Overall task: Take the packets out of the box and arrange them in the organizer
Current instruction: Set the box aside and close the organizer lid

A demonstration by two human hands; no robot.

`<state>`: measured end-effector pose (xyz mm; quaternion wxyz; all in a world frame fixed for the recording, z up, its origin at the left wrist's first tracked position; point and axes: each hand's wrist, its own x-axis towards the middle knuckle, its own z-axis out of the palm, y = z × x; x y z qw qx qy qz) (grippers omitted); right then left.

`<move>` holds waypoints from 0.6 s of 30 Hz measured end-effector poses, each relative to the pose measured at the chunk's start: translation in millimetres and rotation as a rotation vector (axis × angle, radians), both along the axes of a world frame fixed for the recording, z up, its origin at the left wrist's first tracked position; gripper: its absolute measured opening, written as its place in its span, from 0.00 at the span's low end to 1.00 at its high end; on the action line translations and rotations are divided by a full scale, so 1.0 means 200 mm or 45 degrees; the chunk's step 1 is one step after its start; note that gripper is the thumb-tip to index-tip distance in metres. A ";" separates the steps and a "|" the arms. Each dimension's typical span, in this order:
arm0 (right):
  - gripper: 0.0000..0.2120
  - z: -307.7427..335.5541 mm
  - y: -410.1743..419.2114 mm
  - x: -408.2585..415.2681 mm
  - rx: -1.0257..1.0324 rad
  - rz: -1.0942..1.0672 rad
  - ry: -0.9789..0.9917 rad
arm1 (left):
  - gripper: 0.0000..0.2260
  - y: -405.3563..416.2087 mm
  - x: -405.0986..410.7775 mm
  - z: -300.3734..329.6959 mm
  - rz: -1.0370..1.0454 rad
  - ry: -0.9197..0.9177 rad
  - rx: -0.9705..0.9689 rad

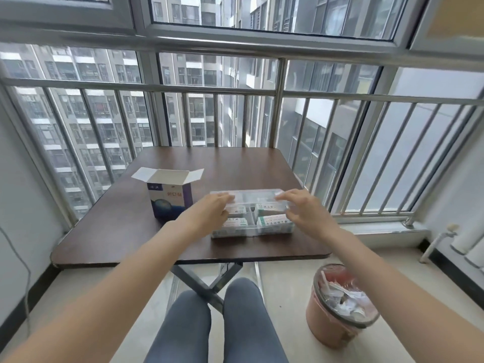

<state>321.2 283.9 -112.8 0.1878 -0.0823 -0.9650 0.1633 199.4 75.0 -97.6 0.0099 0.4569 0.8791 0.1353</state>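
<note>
Both hands, left hand (213, 208) and right hand (301, 208), are pinching the clear plastic organizer's lid (252, 196), each grip closed on it. The white packets (272, 221) are sitting inside; the open white-and-purple cardboard box (170, 196) is standing at ten o'clock. Likely next: lowering the lid evenly.

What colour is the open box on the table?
White and purple box, with a blue globe; head view.

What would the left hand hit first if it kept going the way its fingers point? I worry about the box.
Probably the organizer's clear lid, which the left hand already holds at its left edge. The open box stands to its left, outside that line, though depth is uncertain.
</note>
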 end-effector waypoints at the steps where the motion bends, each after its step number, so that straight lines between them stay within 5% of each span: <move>1: 0.16 -0.02 -0.01 0.01 0.026 0.003 -0.023 | 0.20 0.00 0.02 -0.02 -0.004 0.001 -0.024; 18: 0.14 -0.12 -0.07 0.06 0.158 -0.064 -0.176 | 0.23 -0.04 0.07 -0.15 -0.077 0.021 -0.094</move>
